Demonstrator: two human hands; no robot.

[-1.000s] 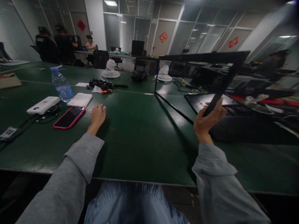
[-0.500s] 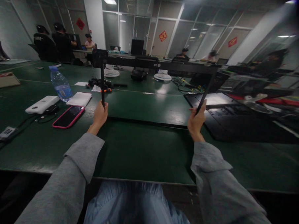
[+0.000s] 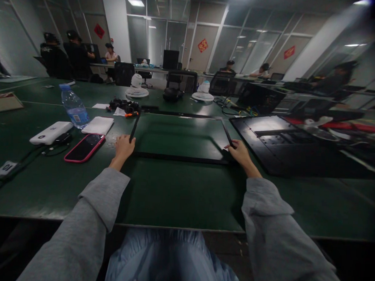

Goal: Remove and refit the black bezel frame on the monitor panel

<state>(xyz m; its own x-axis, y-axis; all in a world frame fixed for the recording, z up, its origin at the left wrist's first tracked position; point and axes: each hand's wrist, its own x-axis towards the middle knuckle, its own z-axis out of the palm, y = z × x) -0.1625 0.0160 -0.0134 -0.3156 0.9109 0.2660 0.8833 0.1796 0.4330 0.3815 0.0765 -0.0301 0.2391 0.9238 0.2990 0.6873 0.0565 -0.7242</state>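
A thin black rectangular monitor frame [image 3: 186, 159] is tilted low over the green table [image 3: 185, 194], its near bar close to the tabletop. The green surface shows through its hollow middle. My left hand [image 3: 123, 149] is closed around the left side bar. On the opposite bar, my right hand [image 3: 240, 154] grips with thumb and fingers. Just left of my left hand lies a phone [image 3: 85, 147] in a pink case. To the right of my right hand rests a large black panel [image 3: 286, 149], perhaps a monitor's back cover.
A water bottle [image 3: 74, 108], a white power bank [image 3: 51, 133] and a white cloth or paper pad [image 3: 98, 125] stand at left. Black gear with orange parts [image 3: 123, 107] and two white fans [image 3: 136, 92] are farther back. Cables [image 3: 235, 106] lie back right. People sit and stand beyond.
The monitor frame's far bar has swung down and away from me, from nearly upright to low over the table. Both hands have kept their hold and lowered slightly.
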